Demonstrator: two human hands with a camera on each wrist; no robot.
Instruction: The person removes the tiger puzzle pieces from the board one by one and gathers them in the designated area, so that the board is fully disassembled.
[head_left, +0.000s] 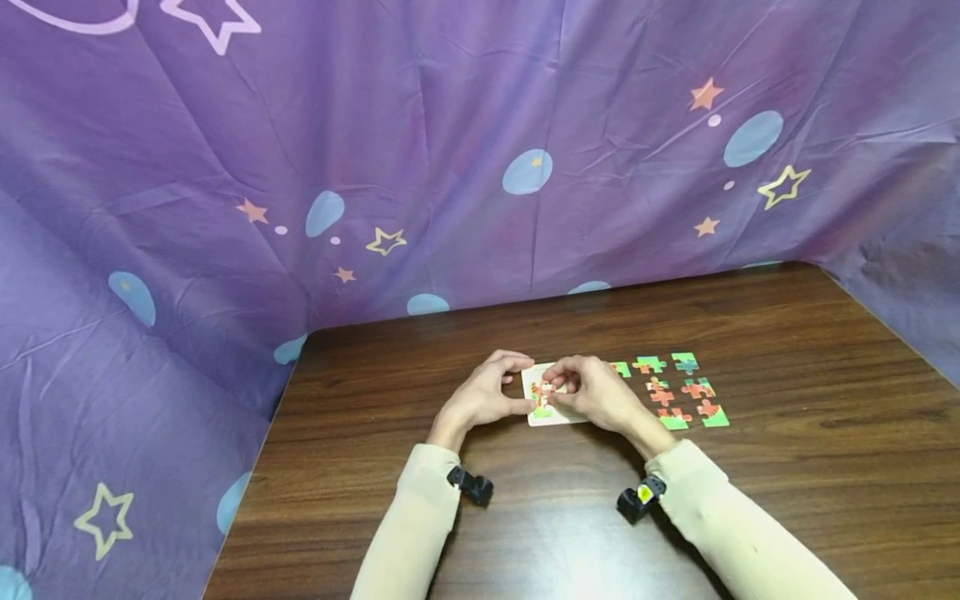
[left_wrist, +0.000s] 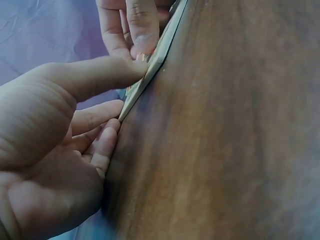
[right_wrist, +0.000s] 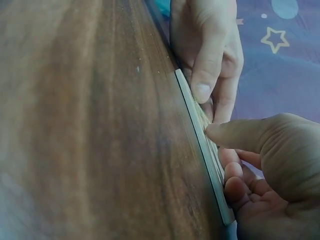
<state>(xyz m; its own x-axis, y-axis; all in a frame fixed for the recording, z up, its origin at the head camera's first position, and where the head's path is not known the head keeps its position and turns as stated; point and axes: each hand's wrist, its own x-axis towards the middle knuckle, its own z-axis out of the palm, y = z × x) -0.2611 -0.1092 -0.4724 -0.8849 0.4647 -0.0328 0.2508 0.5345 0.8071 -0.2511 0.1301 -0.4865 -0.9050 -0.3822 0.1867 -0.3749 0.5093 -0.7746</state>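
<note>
A white puzzle board (head_left: 566,416) lies flat on the table, with red and green puzzle pieces (head_left: 542,411) at its left end. My left hand (head_left: 483,393) grips that left end, thumb at the near side and fingers at the far corner. In the left wrist view its thumb (left_wrist: 107,77) presses down by the pieces. My right hand (head_left: 600,394) is over the middle of the board, pinching a puzzle piece between thumb and fingers. That piece is mostly hidden by the fingers. The right thumb (right_wrist: 240,134) sits right at the board's top in the right wrist view.
Several loose puzzle pieces (head_left: 661,392) in red, green and teal lie in rough rows right of the board. One green piece (head_left: 621,369) is partly covered by the right hand. Behind the brown wooden table (head_left: 390,375) hangs a purple patterned cloth (head_left: 465,167).
</note>
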